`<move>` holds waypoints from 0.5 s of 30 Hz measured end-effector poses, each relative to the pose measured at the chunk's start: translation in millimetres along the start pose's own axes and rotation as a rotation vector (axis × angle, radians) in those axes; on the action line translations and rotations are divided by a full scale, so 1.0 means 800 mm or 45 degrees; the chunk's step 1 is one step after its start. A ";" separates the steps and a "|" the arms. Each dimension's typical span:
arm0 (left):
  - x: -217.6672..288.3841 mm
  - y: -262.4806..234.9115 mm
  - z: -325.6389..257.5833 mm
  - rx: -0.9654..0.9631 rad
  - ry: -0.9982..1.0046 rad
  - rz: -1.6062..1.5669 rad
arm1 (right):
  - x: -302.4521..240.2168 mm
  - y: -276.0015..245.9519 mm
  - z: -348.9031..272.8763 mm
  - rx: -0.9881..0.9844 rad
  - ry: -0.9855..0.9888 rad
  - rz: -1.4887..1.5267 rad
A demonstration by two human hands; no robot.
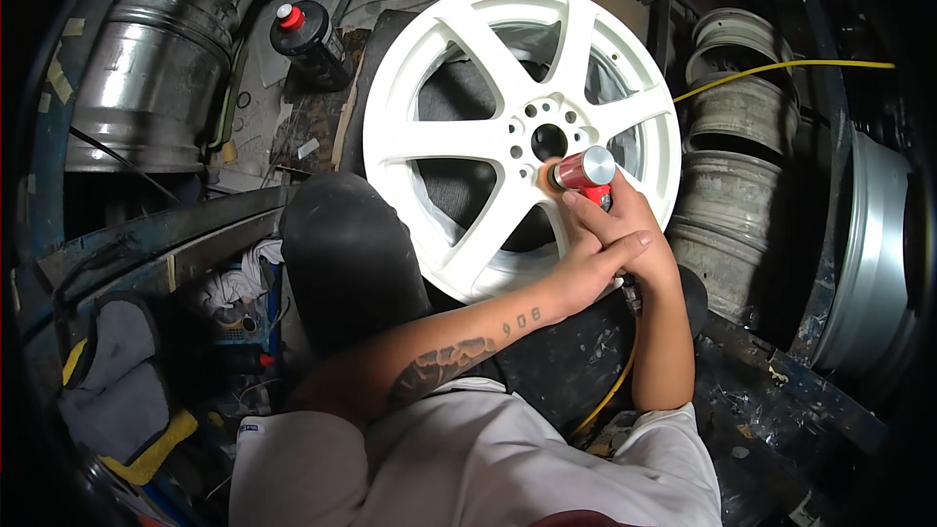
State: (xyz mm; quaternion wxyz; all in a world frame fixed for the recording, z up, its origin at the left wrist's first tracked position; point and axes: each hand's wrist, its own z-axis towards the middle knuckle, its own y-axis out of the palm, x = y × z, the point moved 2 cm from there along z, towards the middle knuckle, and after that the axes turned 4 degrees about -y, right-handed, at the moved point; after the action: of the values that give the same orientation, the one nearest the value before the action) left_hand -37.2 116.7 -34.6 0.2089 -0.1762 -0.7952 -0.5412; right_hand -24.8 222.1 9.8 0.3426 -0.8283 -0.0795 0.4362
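A white multi-spoke car wheel rim (pixel 451 140) lies face up in front of me, tilted, between my knees. My right hand (pixel 630 224) is closed round a small red air polisher (pixel 586 170) with a silver cap. The polisher's small round pad meets the hub face beside the centre bore, near the bolt holes. My left hand (pixel 590 273) clasps it from below, thumb lying across my right hand near the wrist; its other fingers are mostly hidden. A hose fitting (pixel 632 295) shows beneath my hands.
Bare metal rims (pixel 737 181) are stacked at the right, with a silver rim (pixel 872 244) beyond. A yellow hose (pixel 781 66) crosses there. A black bottle (pixel 310 44) with a red cap stands back left. Grey-yellow cloths (pixel 115 371) hang at lower left; a metal cylinder (pixel 146 78) is far left.
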 end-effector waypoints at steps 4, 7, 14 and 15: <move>-0.004 -0.004 -0.001 -0.059 -0.139 -0.009 | 0.007 0.000 -0.004 -0.041 -0.005 0.005; -0.006 -0.003 0.000 0.011 -0.149 -0.034 | 0.008 0.001 -0.002 -0.030 0.062 -0.005; -0.017 -0.012 0.011 0.126 0.023 0.117 | 0.010 0.011 0.011 -0.109 -0.012 0.126; -0.019 -0.013 0.012 0.140 0.039 0.117 | 0.011 0.011 0.011 -0.085 0.000 0.097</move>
State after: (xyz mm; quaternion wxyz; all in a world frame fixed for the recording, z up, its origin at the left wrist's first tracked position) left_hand -31.1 121.1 -53.5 0.2549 -0.1925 -0.8116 -0.4892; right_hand -27.7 223.6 -4.8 0.2979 -0.8417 -0.0626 0.4461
